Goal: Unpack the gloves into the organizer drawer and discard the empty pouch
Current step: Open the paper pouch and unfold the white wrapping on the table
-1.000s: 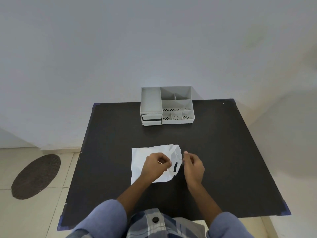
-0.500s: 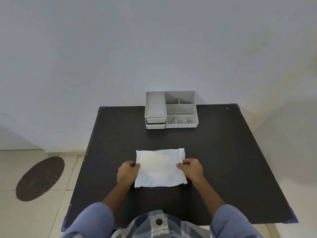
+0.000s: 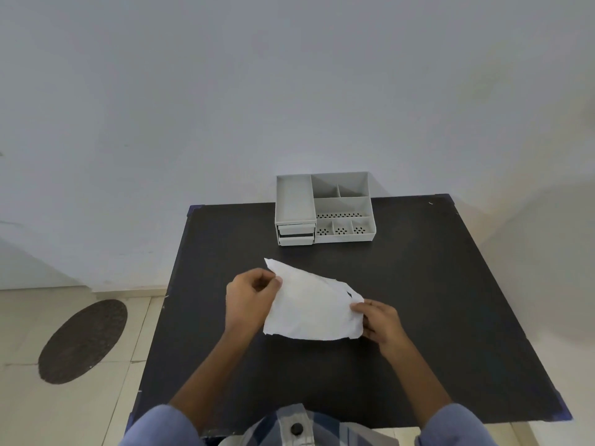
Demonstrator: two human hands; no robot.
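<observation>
mid-frame over the black table [image 3: 434,317], your left hand [image 3: 249,297] & right hand [image 3: 380,321] each pinch an edge of the white pouch [image 3: 310,309], w/ the grey organizer [image 3: 323,207] above it.

Soft, even daylight fills the frame, with no glare on the matte black table [image 3: 434,284]. A broad, faint shadow spreads over the wall [image 3: 531,236] beyond and to the right of the right hand [image 3: 380,320]. The white pouch [image 3: 309,307] between the hands reads bright but keeps its creases. Wide-angle distortion splays the table's edges outward, and the blue sleeves [image 3: 161,426] nearest the camera look soft; the centre stays sharp.
</observation>
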